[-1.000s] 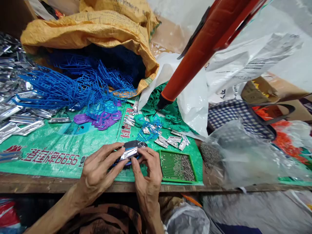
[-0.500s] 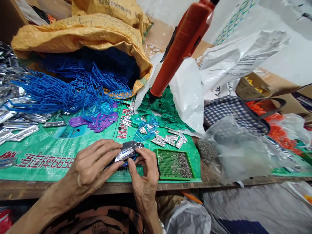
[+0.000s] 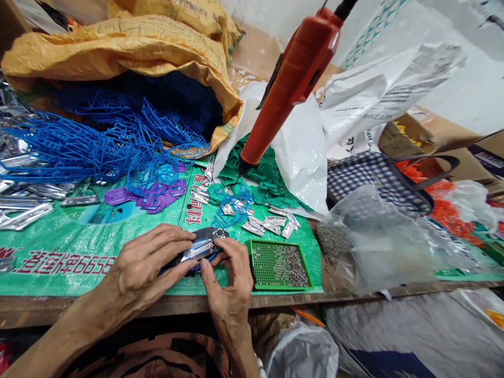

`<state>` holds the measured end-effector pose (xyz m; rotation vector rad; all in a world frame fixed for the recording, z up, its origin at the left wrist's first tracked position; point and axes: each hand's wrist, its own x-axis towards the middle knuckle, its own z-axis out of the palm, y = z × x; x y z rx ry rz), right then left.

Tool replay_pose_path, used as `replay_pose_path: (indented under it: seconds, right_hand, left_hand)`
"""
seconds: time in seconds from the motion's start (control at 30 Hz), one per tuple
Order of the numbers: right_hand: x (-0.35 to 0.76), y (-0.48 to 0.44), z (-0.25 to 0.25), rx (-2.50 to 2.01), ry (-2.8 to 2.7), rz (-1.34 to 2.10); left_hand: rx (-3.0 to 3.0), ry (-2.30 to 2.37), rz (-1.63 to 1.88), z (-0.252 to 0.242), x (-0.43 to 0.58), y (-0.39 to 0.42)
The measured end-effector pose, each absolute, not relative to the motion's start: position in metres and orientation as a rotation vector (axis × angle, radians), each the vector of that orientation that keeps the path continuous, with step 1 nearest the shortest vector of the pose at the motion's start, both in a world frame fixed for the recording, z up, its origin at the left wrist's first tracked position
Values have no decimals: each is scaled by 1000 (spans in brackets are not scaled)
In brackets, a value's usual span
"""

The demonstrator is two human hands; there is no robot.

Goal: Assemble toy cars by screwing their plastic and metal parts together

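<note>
A dark grey and silver plastic piece point(image 3: 200, 249) with blue edges and a small round detail at its right end lies between my hands, low over the table's front. My left hand point(image 3: 151, 262) grips its left part, fingers along the top and thumb at the near side. At the right end, my right hand point(image 3: 230, 268) pinches it between thumb and fingers. Its underside is hidden. Just right of my right hand sits a green tray point(image 3: 254, 286) of small screws. Several small silver parts point(image 3: 271, 224) are scattered behind the tray.
A red electric screwdriver point(image 3: 291, 84) hangs tip down behind my hands. Blue plastic frames point(image 3: 79, 147) spill from a yellow sack point(image 3: 118, 44). Purple pieces point(image 3: 161, 194) and silver parts point(image 3: 29, 215) lie left. A clear bag point(image 3: 389, 241) and checked bag point(image 3: 374, 181) stand right.
The whole view has shifted slightly, so everything sits a little further left. Both hands keep hold of the grey and silver piece, with hardly any change in grip.
</note>
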<state>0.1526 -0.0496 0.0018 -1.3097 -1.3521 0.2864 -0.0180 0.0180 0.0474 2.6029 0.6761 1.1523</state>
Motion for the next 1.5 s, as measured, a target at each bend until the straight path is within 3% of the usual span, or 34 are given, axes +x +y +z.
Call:
replay_pose_path:
  seconds: [0.33, 0.5, 0.63, 0.83, 1.13, 1.27, 1.43, 1.5]
  right_hand:
    - [153, -51, 4, -1311, -1360, 301]
    - [155, -51, 5, -1309, -1419, 269]
    - [158, -50, 5, -1303, -1447, 257]
    - [160, -49, 9, -1312, -1508, 191]
    - [159, -50, 7, -1333, -1508, 175]
    - [191, -38, 38, -1358, -1478, 420]
    - [245, 28, 111, -1423, -1175, 40]
    - [254, 64, 135, -1327, -1172, 105]
  left_hand:
    - [2644, 656, 1078, 47, -14, 19]
    - [2688, 770, 1237, 35, -13, 10]
    - [2439, 967, 1340, 23, -8, 2]
    - [1957, 1152, 1179, 10, -2, 0]
    - [1736, 1169, 1102, 34, 8, 3]
    - [1667, 1219, 1022, 33, 8, 6]
    - [1704, 1269, 931, 22, 2, 10]
    - [1719, 1280, 913, 20, -1, 13]
